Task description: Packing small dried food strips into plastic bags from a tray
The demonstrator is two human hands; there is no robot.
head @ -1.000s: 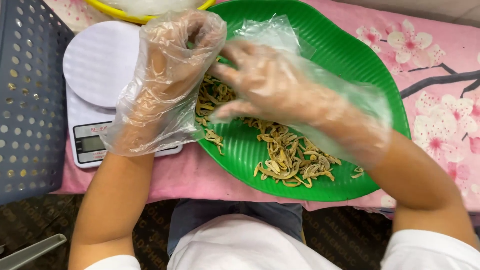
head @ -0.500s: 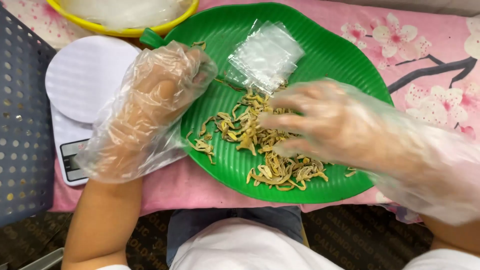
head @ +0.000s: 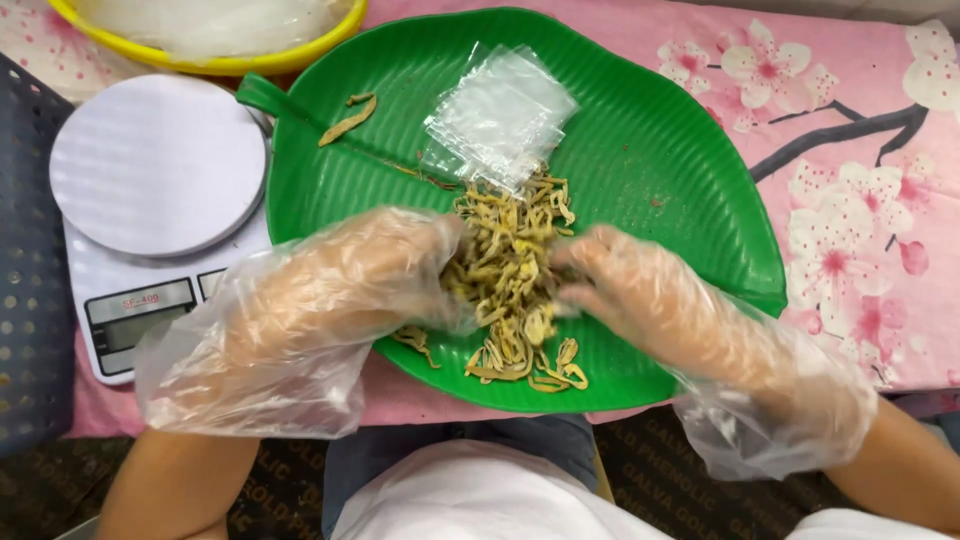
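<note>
Both gloved hands, left hand [head: 340, 290] and right hand [head: 650, 300], cup the dried strips [head: 505, 270] mid green leaf tray [head: 660, 150], fingers loosely curled. Small clear bags [head: 500, 115] above the pile lie unfilled; scale [head: 155, 170] left of tray bare.

Clear plastic bags [head: 502, 115] on green tray [head: 660, 150]; scale's grey screen [head: 140, 322]

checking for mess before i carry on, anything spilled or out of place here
Mostly tidy. A few dried strips lie apart near the stem end of the green leaf tray, away from the main pile between both hands. Nothing has spilled onto the cloth.
</note>
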